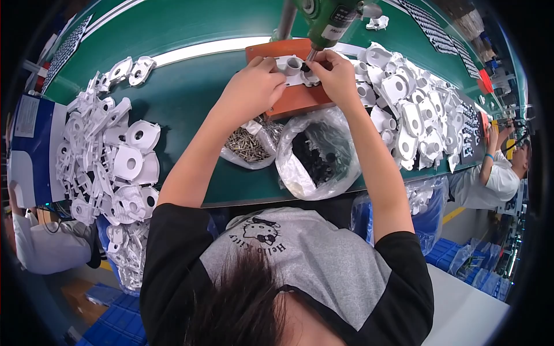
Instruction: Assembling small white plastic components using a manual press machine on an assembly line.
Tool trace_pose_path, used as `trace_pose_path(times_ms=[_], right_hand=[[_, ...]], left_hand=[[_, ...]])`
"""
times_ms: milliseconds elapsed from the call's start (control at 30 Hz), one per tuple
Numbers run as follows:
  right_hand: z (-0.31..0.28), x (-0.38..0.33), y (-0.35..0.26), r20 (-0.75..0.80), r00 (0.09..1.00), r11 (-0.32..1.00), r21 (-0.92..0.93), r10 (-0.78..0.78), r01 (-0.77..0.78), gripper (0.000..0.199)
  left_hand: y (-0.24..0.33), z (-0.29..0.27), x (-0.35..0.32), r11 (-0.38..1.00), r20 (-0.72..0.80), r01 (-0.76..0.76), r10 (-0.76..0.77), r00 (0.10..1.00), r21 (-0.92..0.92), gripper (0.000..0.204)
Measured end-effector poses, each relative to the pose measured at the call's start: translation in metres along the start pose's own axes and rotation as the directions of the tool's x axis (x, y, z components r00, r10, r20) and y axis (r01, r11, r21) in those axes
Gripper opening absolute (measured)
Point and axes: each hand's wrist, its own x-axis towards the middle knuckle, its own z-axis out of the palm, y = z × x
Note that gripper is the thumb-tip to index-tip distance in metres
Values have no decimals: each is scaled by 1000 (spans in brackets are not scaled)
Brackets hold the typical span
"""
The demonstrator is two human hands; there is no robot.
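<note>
A white plastic part (291, 67) with a short round tube lies on an orange-brown block (291, 98) on the green belt. My left hand (254, 86) presses on the part's left side. My right hand (334, 75) pinches its right end, fingers closed around a small dark piece under the tip of a hanging green power screwdriver (329, 20). Both forearms reach up from the lower edge.
Heaps of white plastic parts lie at left (115, 155) and right (404, 109). A clear bag of screws (248, 147) and a bag of small black pieces (317, 153) sit near the belt's front edge. Another person (499, 173) works at far right.
</note>
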Motion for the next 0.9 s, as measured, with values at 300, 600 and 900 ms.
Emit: trace_pose_path(times_ms=[300,600,900], right_hand=[[-5,-8,7,78,932,908,-210,-355,363,15],[-3,-52,-2,215,877,561,-698,-430,446,50],[-109,51,-27,-383,893,949,109,-235,297,41]], left_hand=[[1,0,0,999,-70,-27,28,997,23,11],[4,0,-3,997,-79,-13,19,997,76,10],[3,-7,-5,994,-22,46,-44,999,103,16]])
